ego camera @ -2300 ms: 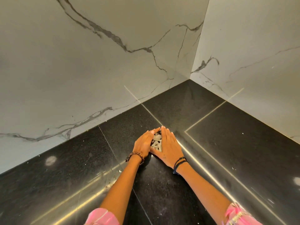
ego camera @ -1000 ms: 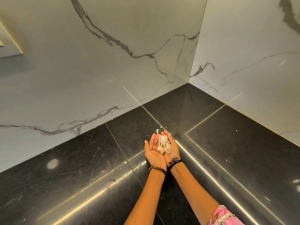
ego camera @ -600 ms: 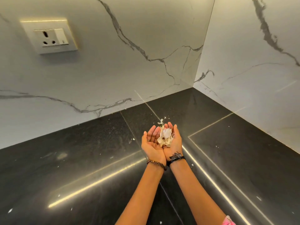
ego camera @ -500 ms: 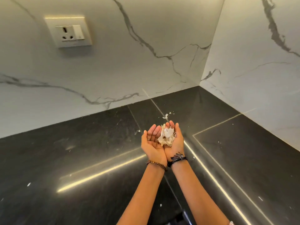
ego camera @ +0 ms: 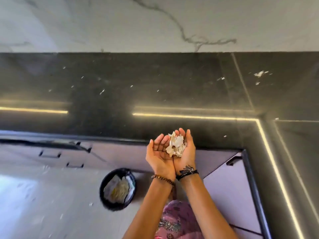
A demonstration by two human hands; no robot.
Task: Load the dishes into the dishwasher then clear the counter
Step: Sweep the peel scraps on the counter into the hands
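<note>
My left hand (ego camera: 159, 153) and my right hand (ego camera: 186, 150) are pressed side by side, palms up, cupped under a heap of pale papery peels (ego camera: 175, 146). The hands hover just past the front edge of the black counter (ego camera: 107, 94). Small white flecks (ego camera: 259, 74) lie scattered on the counter, thickest at the far right. A black round bin (ego camera: 118, 188) lined with a bag and holding pale waste stands on the floor, below and left of my hands.
White marble backsplash (ego camera: 120, 23) runs along the back of the counter. The counter turns toward me at the right (ego camera: 293, 169). Lilac cabinet drawers with dark handles (ego camera: 50, 155) sit under the counter. Light floor (ego camera: 34, 204) lies at lower left.
The cupped hands with the peels have drawn back from the counter corner to its front edge. The view has swung left and down, bringing the cabinets, floor and bin into sight.
</note>
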